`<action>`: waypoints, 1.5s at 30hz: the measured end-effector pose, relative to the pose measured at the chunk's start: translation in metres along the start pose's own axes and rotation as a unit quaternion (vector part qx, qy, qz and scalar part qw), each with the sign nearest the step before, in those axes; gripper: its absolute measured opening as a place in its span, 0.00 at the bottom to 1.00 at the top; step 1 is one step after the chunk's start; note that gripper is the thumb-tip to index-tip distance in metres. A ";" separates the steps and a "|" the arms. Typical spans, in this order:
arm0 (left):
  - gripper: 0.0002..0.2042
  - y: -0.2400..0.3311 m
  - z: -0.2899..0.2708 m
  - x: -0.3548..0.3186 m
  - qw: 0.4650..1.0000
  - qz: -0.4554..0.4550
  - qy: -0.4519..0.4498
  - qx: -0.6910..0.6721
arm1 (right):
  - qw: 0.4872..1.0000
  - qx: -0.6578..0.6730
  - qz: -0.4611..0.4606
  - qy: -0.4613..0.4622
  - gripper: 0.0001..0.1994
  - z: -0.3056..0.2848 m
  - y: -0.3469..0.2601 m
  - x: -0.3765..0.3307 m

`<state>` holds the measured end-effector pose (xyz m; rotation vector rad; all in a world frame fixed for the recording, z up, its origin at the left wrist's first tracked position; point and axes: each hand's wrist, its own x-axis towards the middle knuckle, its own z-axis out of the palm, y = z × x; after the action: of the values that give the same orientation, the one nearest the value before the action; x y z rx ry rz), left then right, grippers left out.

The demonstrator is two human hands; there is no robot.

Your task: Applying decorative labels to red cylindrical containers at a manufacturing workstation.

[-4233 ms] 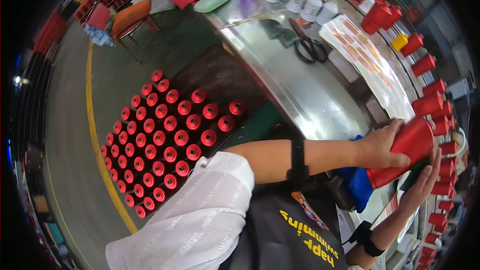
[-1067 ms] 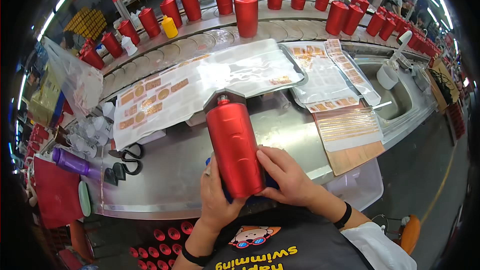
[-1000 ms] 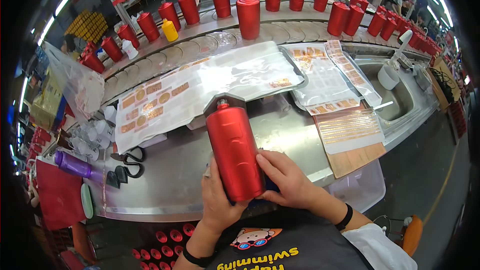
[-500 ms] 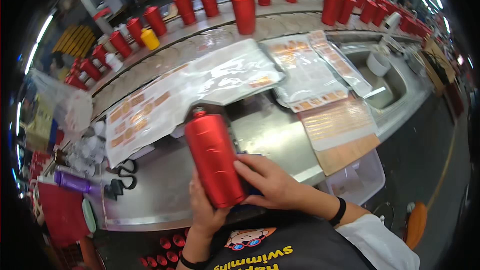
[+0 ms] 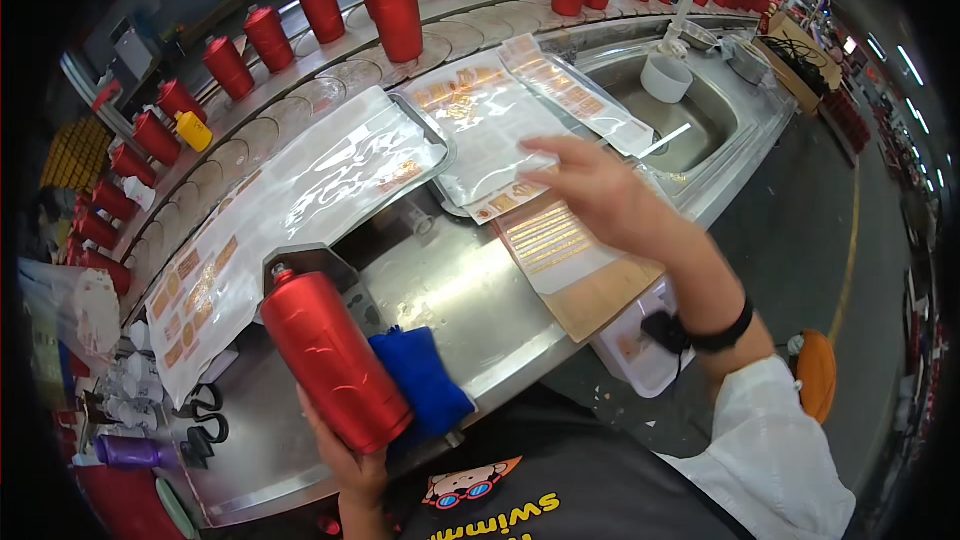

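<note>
My left hand [image 5: 352, 460] has its grip clenched round the base of the red metal bottle [image 5: 330, 360], which leans tilted over the near edge of the steel desk [image 5: 455, 290], its capped neck pointing up and away from my palm. Just to the right of that grip, touching the bottle's side, lies a blue cloth [image 5: 420, 380]. My right hand [image 5: 600, 195] is released, fingers spread, holding nothing, hovering well beyond the bottle over the sticker sheets [image 5: 545, 230]; the nearest one, with gold strips, lies under my palm, and a clear sheet [image 5: 330, 175] of labels sits off to its left. To do this well, I judge I should pinch a single sticker by its corner and keep the bottle steady against the cloth, so it cannot roll while my free hand works.
</note>
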<state>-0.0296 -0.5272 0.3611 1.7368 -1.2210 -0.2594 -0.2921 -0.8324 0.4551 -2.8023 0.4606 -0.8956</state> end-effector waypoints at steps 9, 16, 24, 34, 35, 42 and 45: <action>0.49 0.008 0.004 0.004 1.000 -0.028 0.002 0.006 | 0.946 -0.165 0.179 -0.215 0.11 0.047 0.194 0.134; 0.45 0.006 0.000 -0.004 0.999 -0.042 -0.023 0.009 | 0.905 -0.201 0.167 -0.335 0.15 0.109 0.236 0.156; 0.52 -0.001 -0.003 -0.004 0.997 -0.066 -0.027 0.024 | 0.866 -0.230 0.174 -0.409 0.24 0.102 0.191 0.114; 0.48 0.003 0.002 -0.001 0.999 -0.038 -0.020 0.006 | 0.923 -0.092 0.152 -0.341 0.16 0.061 0.187 0.076; 0.47 0.001 0.002 -0.001 0.999 -0.028 -0.014 0.005 | 0.923 -0.090 0.155 -0.340 0.16 0.062 0.188 0.069; 0.53 0.000 0.000 -0.003 0.998 -0.066 -0.006 -0.023 | 0.853 -0.196 0.259 -0.408 0.18 0.043 0.189 0.056; 0.54 0.001 0.002 -0.002 0.998 -0.059 0.001 -0.031 | 0.858 -0.208 0.257 -0.392 0.17 0.039 0.197 0.037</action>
<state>-0.0325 -0.5267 0.3604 1.7574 -1.0984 -0.3615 -0.2875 -1.0276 0.3949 -2.8050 1.2583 0.5110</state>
